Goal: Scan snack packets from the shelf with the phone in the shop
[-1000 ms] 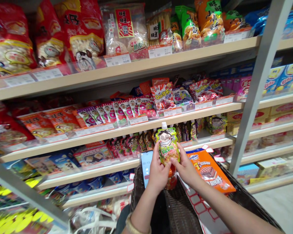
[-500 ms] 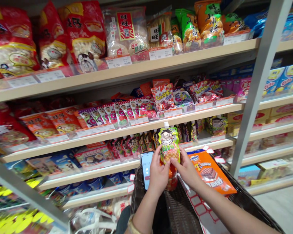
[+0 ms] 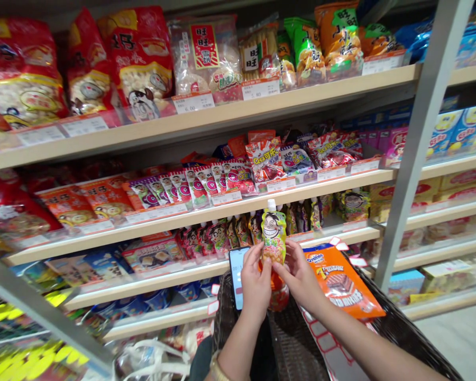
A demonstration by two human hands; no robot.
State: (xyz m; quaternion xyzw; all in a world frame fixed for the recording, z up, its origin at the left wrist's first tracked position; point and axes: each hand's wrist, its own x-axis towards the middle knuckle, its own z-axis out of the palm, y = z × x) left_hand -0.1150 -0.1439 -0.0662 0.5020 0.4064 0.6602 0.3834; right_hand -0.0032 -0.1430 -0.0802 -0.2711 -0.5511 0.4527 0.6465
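Note:
A yellow-green jelly pouch (image 3: pixel 273 235) with a white cap and a cartoon face stands upright between my hands, turned partly sideways. My left hand (image 3: pixel 257 278) grips its left edge, thumb near the bottom. On the other side, my right hand (image 3: pixel 300 275) holds the lower right edge. Below the pouch, a red-orange package (image 3: pixel 278 293) sits in the dark wicker basket (image 3: pixel 289 344). An orange Ovaltine snack bag (image 3: pixel 345 280) lies just right of my right hand. Beside my left hand, a phone (image 3: pixel 236 278) with a lit screen leans in the basket.
Shelves of packaged snacks fill the view ahead. Similar pouches (image 3: pixel 218 237) line a lower shelf behind my hands, with gummy packets (image 3: pixel 206 180) above. A grey metal post (image 3: pixel 416 137) rises at the right. A white bag (image 3: pixel 150 360) is at lower left.
The pouch has turned about its upright axis, so its front now shows narrower and at an angle. My fingers have shifted slightly around it, both hands still holding it.

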